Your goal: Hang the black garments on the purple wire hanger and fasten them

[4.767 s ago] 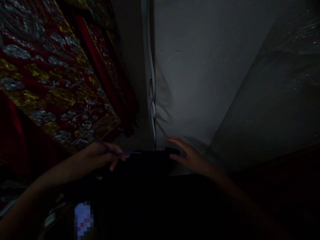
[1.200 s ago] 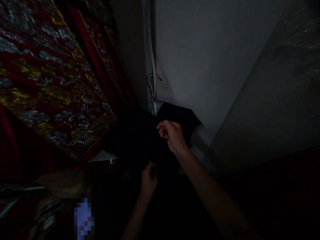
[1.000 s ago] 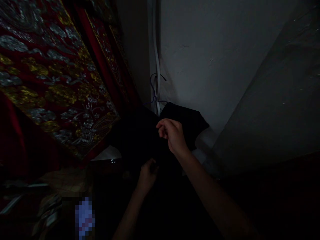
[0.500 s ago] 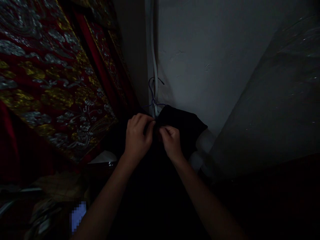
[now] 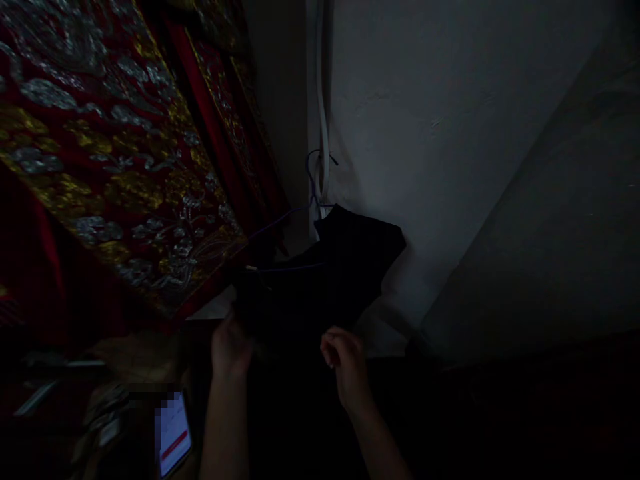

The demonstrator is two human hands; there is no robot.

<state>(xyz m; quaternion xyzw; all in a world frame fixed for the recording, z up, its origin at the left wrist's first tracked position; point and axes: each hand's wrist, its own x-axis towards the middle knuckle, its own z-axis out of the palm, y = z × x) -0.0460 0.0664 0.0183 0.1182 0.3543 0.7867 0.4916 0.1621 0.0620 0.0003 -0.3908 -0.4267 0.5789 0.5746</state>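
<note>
A black garment [image 5: 357, 250] hangs lopsided on a thin dark-blue or purple hanger [image 5: 313, 198], whose hook is at a pale pipe [image 5: 321, 100] in the corner. The garment covers the hanger's right shoulder, while the left arm of the hanger is bare. My left hand [image 5: 231, 347] is at the garment's lower left side, closed on the dark cloth, its fingertips dim and partly hidden. In front of the cloth, further right and low, my right hand [image 5: 344, 363] has curled fingers that look closed on the fabric. The dim light hides the garment's folds.
Red cloth with gold and silver sequin embroidery [image 5: 135, 190] hangs close on the left. A lit phone [image 5: 175, 437] lies at lower left among dim clutter. A grey wall [image 5: 425, 120] stands behind and to the right.
Both hands have come down from the neck of the garment, and the left has also moved left. The garment's left side has come off the hanger, exposing its arm and lower bar.
</note>
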